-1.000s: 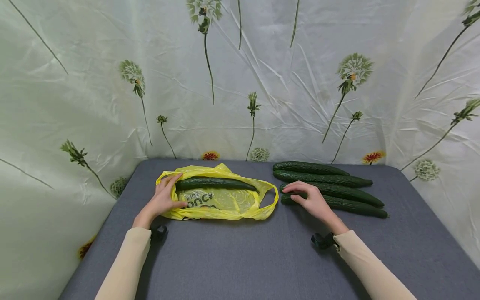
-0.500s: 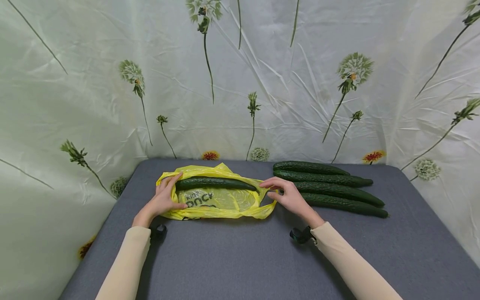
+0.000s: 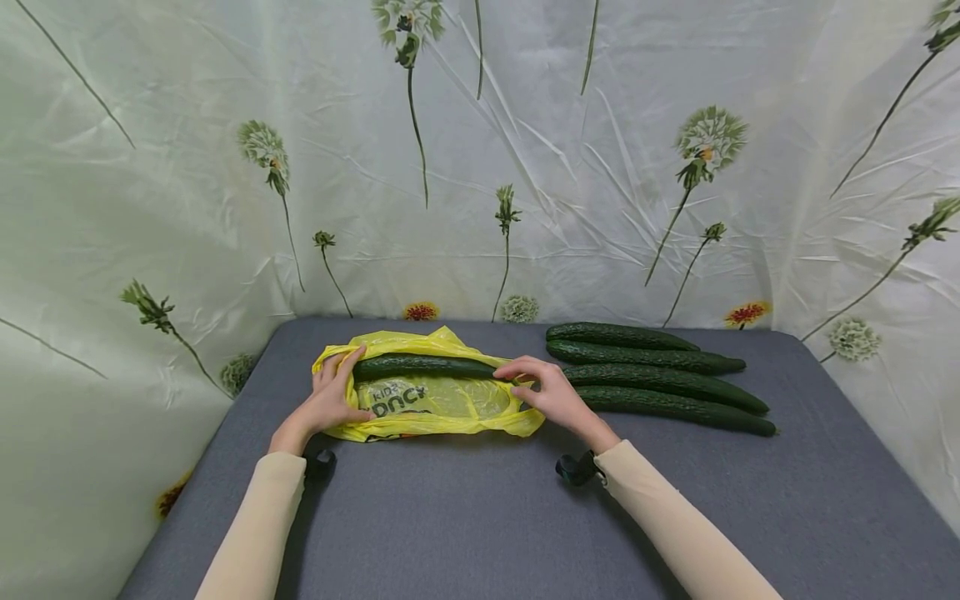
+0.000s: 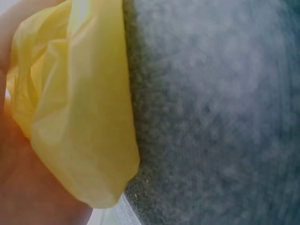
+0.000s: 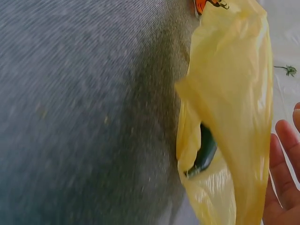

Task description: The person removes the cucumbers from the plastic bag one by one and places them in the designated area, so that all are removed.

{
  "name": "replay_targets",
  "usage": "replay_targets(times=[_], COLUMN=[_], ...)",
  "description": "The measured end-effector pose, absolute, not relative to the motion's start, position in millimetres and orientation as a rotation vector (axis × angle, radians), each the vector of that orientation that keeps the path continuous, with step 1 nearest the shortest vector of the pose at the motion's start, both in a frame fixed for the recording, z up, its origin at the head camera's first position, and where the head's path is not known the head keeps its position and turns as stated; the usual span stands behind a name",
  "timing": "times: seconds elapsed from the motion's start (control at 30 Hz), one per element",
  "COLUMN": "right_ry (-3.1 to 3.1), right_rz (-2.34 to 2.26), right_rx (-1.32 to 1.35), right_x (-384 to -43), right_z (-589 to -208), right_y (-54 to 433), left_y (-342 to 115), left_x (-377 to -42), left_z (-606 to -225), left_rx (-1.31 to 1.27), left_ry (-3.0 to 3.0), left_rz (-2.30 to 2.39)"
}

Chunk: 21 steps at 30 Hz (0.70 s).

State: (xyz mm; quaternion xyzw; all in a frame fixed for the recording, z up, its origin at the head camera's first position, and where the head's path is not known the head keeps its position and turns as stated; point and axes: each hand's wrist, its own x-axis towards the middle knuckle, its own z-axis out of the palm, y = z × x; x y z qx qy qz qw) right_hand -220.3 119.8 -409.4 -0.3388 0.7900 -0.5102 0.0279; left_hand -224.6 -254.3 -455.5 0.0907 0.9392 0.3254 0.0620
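Note:
A yellow plastic bag [image 3: 450, 423] lies with its mouth spread, dark print showing inside. One long dark green cucumber [image 3: 420, 365] lies in it along the far side. My left hand [image 3: 326, 400] holds the bag's left end, fingers over the far rim and thumb at the near one. Yellow plastic [image 4: 93, 117] bunches against the palm in the left wrist view. Over the bag's right end is my right hand [image 3: 551, 392], fingertips at the cucumber's right end, fingers loosely bent. The right wrist view shows the cucumber's tip [image 5: 206, 152] through the handle opening.
Several more cucumbers [image 3: 675, 404] lie side by side at the right, close to the right hand. Grey cloth [image 3: 465, 517] covers the table. A pale curtain with printed flowers [image 3: 600, 208] hangs behind the table's far edge.
My right hand has moved left from the cucumber row, with nothing in it, to the bag's right end and the cucumber's tip there. The left hand has stayed in place.

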Motion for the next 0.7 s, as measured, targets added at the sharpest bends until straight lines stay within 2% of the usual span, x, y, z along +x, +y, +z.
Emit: replay_targets(times=[0.07,0.3,0.7], right_ry=[2.44,2.393,2.414], right_rz=[-1.564,-1.569,-1.51], right_rx=[-1.058,-1.049,-1.069], right_x=[-217.7,-236.6,-241.7], right_z=[-404.7,-430.1,-429.6], right_y=[114.2,98.4,70.6], left_y=[-253.9,-253.2,-252.4], left_x=[-224.8,-225.4,-225.3], left_z=[-456.0,-456.0,-455.2], left_rx=[0.273,0.267,0.275], left_ry=[2.837,2.838,2.85], left_rz=[0.988,0.987,0.965])
